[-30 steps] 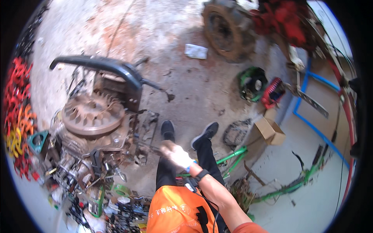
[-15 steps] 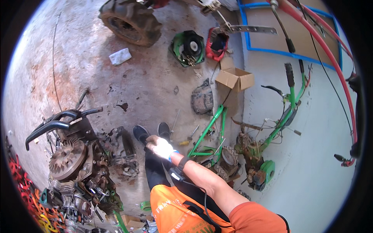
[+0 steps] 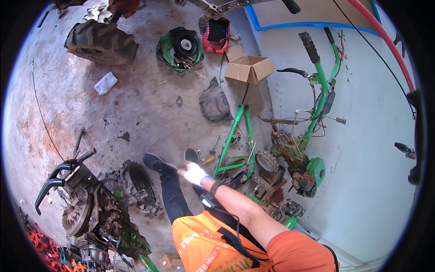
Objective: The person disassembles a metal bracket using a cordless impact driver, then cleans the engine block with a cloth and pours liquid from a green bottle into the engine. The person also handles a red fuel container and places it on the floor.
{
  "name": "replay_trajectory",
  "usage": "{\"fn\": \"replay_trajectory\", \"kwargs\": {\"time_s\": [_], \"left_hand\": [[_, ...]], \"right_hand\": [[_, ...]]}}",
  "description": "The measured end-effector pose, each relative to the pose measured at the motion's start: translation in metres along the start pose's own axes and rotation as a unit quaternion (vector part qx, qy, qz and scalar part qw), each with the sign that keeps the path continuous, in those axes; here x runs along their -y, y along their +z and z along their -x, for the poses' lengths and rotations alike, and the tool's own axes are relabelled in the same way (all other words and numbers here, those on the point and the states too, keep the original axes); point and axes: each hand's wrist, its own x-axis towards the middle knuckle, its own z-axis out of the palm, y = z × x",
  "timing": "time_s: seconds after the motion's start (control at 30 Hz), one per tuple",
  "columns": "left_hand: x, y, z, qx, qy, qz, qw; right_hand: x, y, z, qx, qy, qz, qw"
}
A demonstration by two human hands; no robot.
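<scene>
My right hand (image 3: 191, 173), in a pale glove, hangs in front of my legs, above my shoes. Glare washes out part of it; the fingers are loosely bent and apart, and I see nothing in them. A dark band circles that wrist, with a cable running from a small device on the forearm. My left hand is out of view. Nearest to the right hand on the floor are a yellow-handled tool (image 3: 209, 160), a metal bolt-like rod (image 3: 215, 144) and a green tubular frame (image 3: 230, 138).
A dirty engine with a finned flywheel (image 3: 78, 212) and black handles stands at left. Green handlebars (image 3: 322, 97) on a machine lean by the right wall. Farther off lie a cardboard box (image 3: 249, 70), a green recoil housing (image 3: 180, 49), a red part (image 3: 215, 36) and a knobbly tyre (image 3: 100, 43).
My view has shifted forward and turned, so the tyre, box and green housing sit farther left and higher. My feet have stepped apart. The right hand stays low before my legs.
</scene>
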Motion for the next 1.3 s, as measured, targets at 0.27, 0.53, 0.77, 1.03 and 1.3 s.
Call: {"fn": "replay_trajectory", "kwargs": {"time_s": [0.27, 0.53, 0.77, 1.03, 1.3], "left_hand": [[-0.009, 0.009, 0.007, -0.013, -0.018, -0.006, 1.000], [0.001, 0.043, 0.017, -0.141, 0.035, 0.087, 0.986], [0.011, 0.055, 0.015, -0.177, -0.026, -0.090, 0.980], [0.031, 0.062, 0.010, -0.295, 0.015, -0.209, 0.932], [-0.094, 0.078, 0.008, -0.283, -0.032, -0.044, 0.958]], "right_hand": [[-0.021, -0.041, -0.083, -0.109, -0.099, 0.069, 0.987], [-0.035, -0.190, -0.211, -0.255, -0.092, 0.219, 0.937], [-0.010, -0.251, -0.271, -0.177, -0.085, 0.243, 0.950], [-0.007, -0.252, -0.259, -0.153, -0.105, 0.233, 0.955], [0.097, -0.256, -0.271, -0.192, -0.172, 0.335, 0.906]]}}
